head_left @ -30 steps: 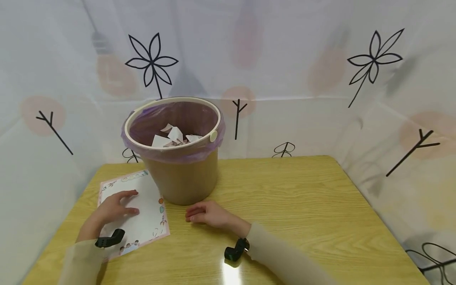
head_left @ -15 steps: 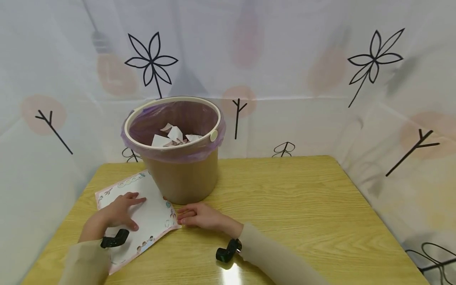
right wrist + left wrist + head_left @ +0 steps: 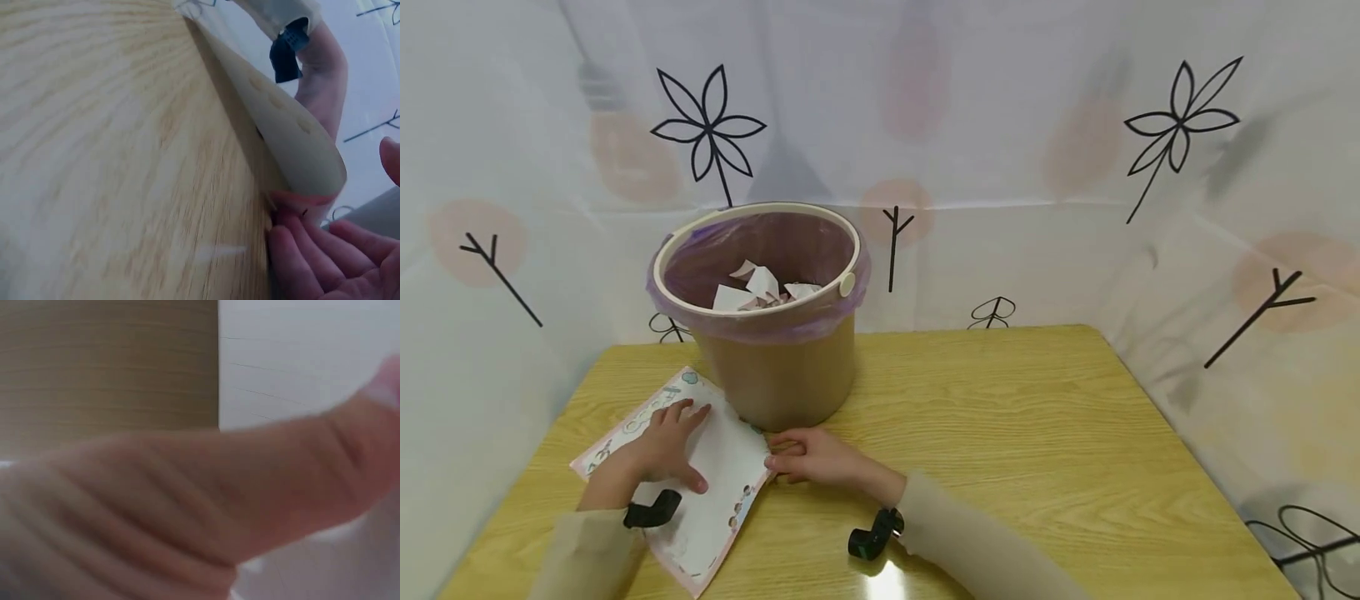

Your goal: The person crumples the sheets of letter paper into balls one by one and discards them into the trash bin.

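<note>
A sheet of paper [image 3: 733,454] with a pink, picture-printed border lies slantwise on the table, left of and against the bin. My left hand [image 3: 662,450] rests on it with fingers and thumb spread; in the left wrist view the thumb [image 3: 281,475] crosses the picture above the white sheet. At the sheet's right corner is my right hand [image 3: 816,457]. From the right wrist, that corner of the paper [image 3: 294,147] curls up off the table, and the fingertips [image 3: 290,240] touch its underside. The right thumb [image 3: 390,159] stands apart from the fingers there.
A brown bin [image 3: 782,379] with a purple liner [image 3: 805,325] stands at the back left of the wooden table [image 3: 985,433]. Torn white paper pieces [image 3: 763,283] lie inside it. A patterned cloth [image 3: 1000,167] hangs behind the table.
The sheet has turned clockwise, its near end swinging right and its far edge tilting. My left hand has moved slightly right with it. My right hand has moved left to the sheet's corner.
</note>
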### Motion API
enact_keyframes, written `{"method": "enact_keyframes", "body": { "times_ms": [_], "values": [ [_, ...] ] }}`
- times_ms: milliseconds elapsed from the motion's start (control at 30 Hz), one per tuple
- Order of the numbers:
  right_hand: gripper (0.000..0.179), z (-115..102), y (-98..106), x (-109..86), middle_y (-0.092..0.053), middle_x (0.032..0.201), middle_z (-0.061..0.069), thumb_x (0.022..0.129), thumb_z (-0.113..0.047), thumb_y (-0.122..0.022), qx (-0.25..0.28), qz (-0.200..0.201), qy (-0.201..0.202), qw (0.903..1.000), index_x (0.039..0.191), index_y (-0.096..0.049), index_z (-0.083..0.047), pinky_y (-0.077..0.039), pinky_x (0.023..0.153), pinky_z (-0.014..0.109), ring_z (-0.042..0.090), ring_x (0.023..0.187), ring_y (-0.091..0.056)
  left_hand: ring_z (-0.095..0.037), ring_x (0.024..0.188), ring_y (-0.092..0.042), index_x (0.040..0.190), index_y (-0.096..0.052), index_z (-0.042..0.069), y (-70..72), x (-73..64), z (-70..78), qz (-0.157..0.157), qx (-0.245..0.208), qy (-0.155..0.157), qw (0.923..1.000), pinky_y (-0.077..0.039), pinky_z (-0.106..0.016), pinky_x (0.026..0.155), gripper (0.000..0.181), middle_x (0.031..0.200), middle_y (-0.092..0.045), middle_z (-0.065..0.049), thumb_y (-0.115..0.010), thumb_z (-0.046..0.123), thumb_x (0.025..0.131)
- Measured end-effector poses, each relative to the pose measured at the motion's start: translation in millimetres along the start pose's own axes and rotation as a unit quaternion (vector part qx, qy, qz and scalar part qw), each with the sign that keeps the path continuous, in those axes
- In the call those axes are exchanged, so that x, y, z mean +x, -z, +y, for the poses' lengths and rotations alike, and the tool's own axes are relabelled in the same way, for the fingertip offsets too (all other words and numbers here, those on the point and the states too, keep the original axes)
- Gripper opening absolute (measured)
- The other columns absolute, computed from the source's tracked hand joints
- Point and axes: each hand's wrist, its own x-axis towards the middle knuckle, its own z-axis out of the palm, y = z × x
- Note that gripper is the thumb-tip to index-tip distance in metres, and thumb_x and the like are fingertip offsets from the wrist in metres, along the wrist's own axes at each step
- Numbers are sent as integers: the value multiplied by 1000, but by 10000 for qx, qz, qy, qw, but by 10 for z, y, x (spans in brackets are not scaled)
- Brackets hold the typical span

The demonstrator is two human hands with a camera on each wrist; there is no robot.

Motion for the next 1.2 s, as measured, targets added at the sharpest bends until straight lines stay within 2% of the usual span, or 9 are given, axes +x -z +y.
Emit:
{"method": "enact_keyframes", "body": {
  "times_ms": [167, 267, 433, 600, 767, 833, 933, 1033, 1200],
  "values": [
    [39, -20, -132, 48, -76, 96, 3, 84, -14, -79, -438, 478, 3, 9979, 120, -69, -3, -50, 59, 20, 4, 75, -68, -65, 135, -7, 153, -21, -6, -30, 17, 72, -270, -18, 178, 9995, -22, -81, 95, 138, 154, -6, -38, -96, 49, 52],
    [39, -13, -185, 63, -76, 93, 3, 80, -4, -79, -395, 673, 34, 9969, 117, -70, 0, -48, 55, 19, 1, 71, -65, -64, 136, -5, 154, -15, -6, -39, 22, 90, -215, -53, 244, 9995, -17, -81, 97, 144, 155, -3, -38, -96, 51, 51],
    [36, -37, -144, 34, -76, 94, 7, 81, 6, -70, -395, 925, 184, 9948, 117, -68, 5, -45, 51, 18, 2, 70, -63, -66, 135, -7, 153, -11, -9, -91, 75, 2, 506, 25, -144, 9986, -18, -79, 99, 145, 154, -3, -40, -95, 53, 53],
    [30, -100, 23, -31, -75, 96, 10, 86, 9, -66, -551, 985, 373, 9929, 115, -70, 5, -46, 54, 18, 5, 73, -65, -64, 135, -7, 155, -6, -6, -24, 115, -124, 1306, -237, -237, 9909, -18, -77, 100, 136, 154, -3, -39, -93, 42, 63],
    [28, -104, 187, -118, -75, 99, 9, 89, 6, -65, -1027, 1176, 628, 9857, 115, -73, 0, -51, 65, 18, 9, 83, -70, -60, 129, -21, 146, -41, -3, 77, 105, -211, 2410, -466, -330, 9688, -25, -74, 96, 88, 150, -26, -33, -87, 21, 76],
    [27, -106, 244, -165, -74, 103, 10, 90, 6, -65, -1229, 1273, 774, 9812, 114, -74, -1, -53, 70, 19, 11, 88, -70, -57, 123, -28, 128, -58, -1, 94, 98, -228, 2843, -512, -445, 9563, -29, -71, 93, 60, 142, -39, -31, -86, 14, 77],
    [26, -111, 340, -238, -74, 107, 10, 91, 6, -64, -1479, 1406, 1000, 9738, 113, -75, -3, -53, 75, 21, 12, 94, -69, -52, 116, -37, 102, -68, 2, 100, 91, -228, 3363, -609, -666, 9374, -33, -65, 89, 31, 129, -52, -27, -85, 6, 76],
    [25, -115, 456, -307, -74, 107, 9, 91, 5, -65, -1691, 1620, 1202, 9647, 112, -76, -3, -54, 74, 22, 11, 93, -68, -47, 110, -43, 89, -69, 3, 100, 91, -222, 3628, -734, -803, 9255, -35, -60, 87, 22, 119, -59, -23, -85, 1, 74],
    [22, -98, 685, -425, -74, 103, 10, 88, 8, -68, -1776, 2039, 1492, 9511, 106, -77, -2, -56, 70, 23, 13, 87, -69, -29, 100, -56, 91, -69, 5, 105, 59, -175, 3870, -1074, -612, 9137, -41, -45, 85, 19, 102, -67, -13, -83, 2, 79]
  ]
}}
